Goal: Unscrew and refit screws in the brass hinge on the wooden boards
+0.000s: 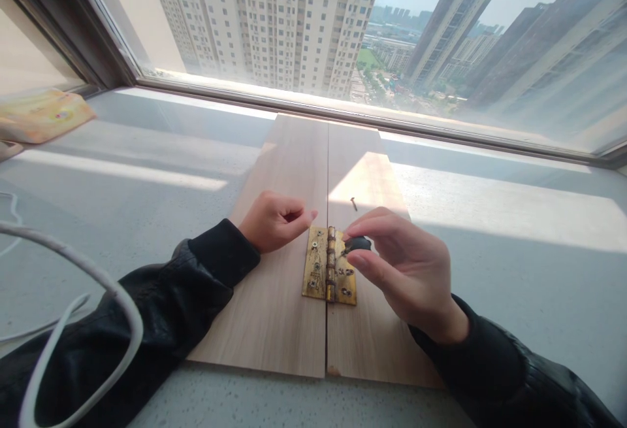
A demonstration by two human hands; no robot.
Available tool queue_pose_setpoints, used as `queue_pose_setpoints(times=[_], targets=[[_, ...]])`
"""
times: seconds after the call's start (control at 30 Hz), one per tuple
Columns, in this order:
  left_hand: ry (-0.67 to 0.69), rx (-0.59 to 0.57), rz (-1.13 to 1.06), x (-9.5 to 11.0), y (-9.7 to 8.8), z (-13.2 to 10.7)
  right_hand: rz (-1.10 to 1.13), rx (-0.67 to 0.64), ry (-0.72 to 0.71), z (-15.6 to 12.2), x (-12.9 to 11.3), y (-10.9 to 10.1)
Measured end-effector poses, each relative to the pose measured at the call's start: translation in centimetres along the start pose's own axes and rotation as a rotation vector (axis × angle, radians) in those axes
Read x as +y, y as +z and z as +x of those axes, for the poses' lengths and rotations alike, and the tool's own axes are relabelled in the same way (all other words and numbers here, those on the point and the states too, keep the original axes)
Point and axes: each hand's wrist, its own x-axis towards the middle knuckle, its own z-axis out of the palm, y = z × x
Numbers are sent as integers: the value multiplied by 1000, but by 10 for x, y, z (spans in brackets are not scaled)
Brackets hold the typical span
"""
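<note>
A brass butt hinge (318,271) lies open across the seam between two wooden boards, one leaf on each, with screws in several of its holes. Pinched between the thumb and fingers of my right hand (411,268) is a short black-handled screwdriver (358,244), its tip pointing at the upper part of the hinge's right leaf. Whether the tip touches a screw is hard to see. My left hand (277,222) is curled into a fist on the left board (264,310), thumb towards the hinge, with nothing visible in it. A loose screw (353,204) is on the right board (372,343), beyond the hinge.
Both boards rest side by side on a pale speckled windowsill (490,251), reaching to the window frame (343,117). A white cable (98,271) loops up at the left, in front of my left sleeve. A yellowish packet (46,114) sits at the far left.
</note>
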Motion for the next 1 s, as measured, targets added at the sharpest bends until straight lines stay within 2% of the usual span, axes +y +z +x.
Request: queue_pose_setpoints(times=[0.17, 0.33, 0.53, 0.63, 0.73, 0.87, 1.0], targets=[[-15, 2, 5, -1, 0, -1, -15, -8, -46, -3, 4, 2], [-21, -2, 7, -1, -1, 0, 87, -124, -53, -1, 5, 2], [-31, -3, 5, 0, 0, -1, 209, -226, -27, -4, 7, 13], [-39, 1, 10, 0, 0, -1, 207, -321, -54, -7, 6, 16], [-33, -7, 9, 0, 0, 0, 196, -357, -35, -7, 2, 12], [-30, 2, 2, 0, -1, 0, 173, -308, -3, -4, -1, 7], [-26, -1, -1, 1, -1, 0, 109, -118, -16, -3, 3, 7]])
